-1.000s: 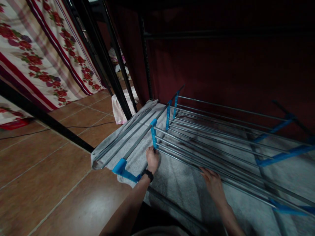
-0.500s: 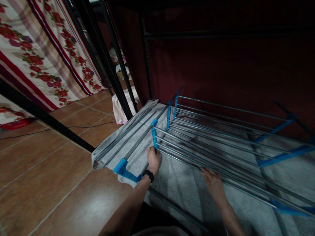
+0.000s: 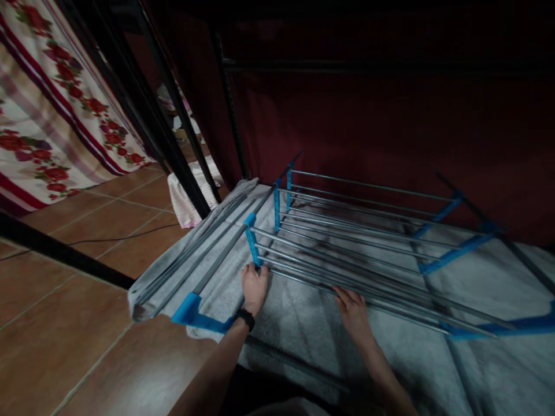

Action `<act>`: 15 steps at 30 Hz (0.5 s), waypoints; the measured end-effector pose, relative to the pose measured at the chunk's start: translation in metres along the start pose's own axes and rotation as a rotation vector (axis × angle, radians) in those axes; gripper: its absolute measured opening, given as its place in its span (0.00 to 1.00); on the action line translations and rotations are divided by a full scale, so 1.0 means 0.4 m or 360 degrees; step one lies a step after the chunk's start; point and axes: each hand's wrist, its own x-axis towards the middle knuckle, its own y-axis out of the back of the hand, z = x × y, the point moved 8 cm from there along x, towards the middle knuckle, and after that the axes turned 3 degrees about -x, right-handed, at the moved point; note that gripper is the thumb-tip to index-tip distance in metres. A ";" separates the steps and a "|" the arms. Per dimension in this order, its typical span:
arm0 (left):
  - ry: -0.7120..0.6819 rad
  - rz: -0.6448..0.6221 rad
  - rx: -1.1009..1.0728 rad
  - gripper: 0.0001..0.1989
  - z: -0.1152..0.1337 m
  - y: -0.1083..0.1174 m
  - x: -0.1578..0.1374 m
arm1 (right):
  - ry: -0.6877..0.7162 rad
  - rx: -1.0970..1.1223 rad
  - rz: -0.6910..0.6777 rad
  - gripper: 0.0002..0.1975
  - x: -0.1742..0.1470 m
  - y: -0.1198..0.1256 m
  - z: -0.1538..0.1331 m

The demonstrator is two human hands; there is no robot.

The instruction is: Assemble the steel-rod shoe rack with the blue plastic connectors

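A rack of thin metal rods (image 3: 312, 254) with blue plastic brackets lies on a grey cloth (image 3: 299, 312). My left hand (image 3: 255, 287), a black band on its wrist, is closed around the lower end of the near-left blue bracket (image 3: 252, 240). Farther right, my right hand (image 3: 352, 312) has its fingers on the lowest front rod, the fingertips partly hidden behind it. Left of the bracket runs a grey flat bar (image 3: 221, 257) ending in a blue corner piece (image 3: 191, 312). More blue brackets (image 3: 451, 254) carry the rods' far right ends.
Black metal posts (image 3: 173, 138) and a slanting black bar (image 3: 65, 251) frame the left side. Behind the rack hangs a dark red cloth (image 3: 347, 121). Brown floor tiles (image 3: 82, 306), a thin cable (image 3: 125, 237), a striped cloth (image 3: 184, 193) and a flowered curtain (image 3: 65, 104) lie leftward.
The view has turned a little to the right, so the rack and surroundings sit farther left. Both hands keep their places on the bracket and the front rod.
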 end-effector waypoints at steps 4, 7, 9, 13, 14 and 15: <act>0.0017 0.0014 -0.0003 0.12 -0.011 -0.001 0.010 | -0.0141 0.0187 0.0218 0.19 -0.050 0.056 0.032; -0.0005 0.0006 -0.0027 0.10 -0.018 -0.006 0.016 | -0.0440 0.0202 0.0418 0.18 -0.140 0.148 0.132; -0.0022 0.0016 -0.0027 0.08 -0.023 -0.008 0.018 | -0.0672 0.0105 0.0584 0.19 -0.217 0.231 0.221; -0.0081 0.0050 -0.0006 0.07 -0.029 -0.016 0.030 | -0.0999 -0.0231 0.0962 0.22 -0.343 0.401 0.363; -0.0093 0.0065 -0.0004 0.07 -0.030 -0.017 0.033 | -0.1046 -0.0274 0.1008 0.22 -0.358 0.427 0.384; -0.0090 0.0096 -0.0014 0.07 -0.033 -0.016 0.037 | -0.1076 -0.0283 0.1010 0.22 -0.363 0.442 0.399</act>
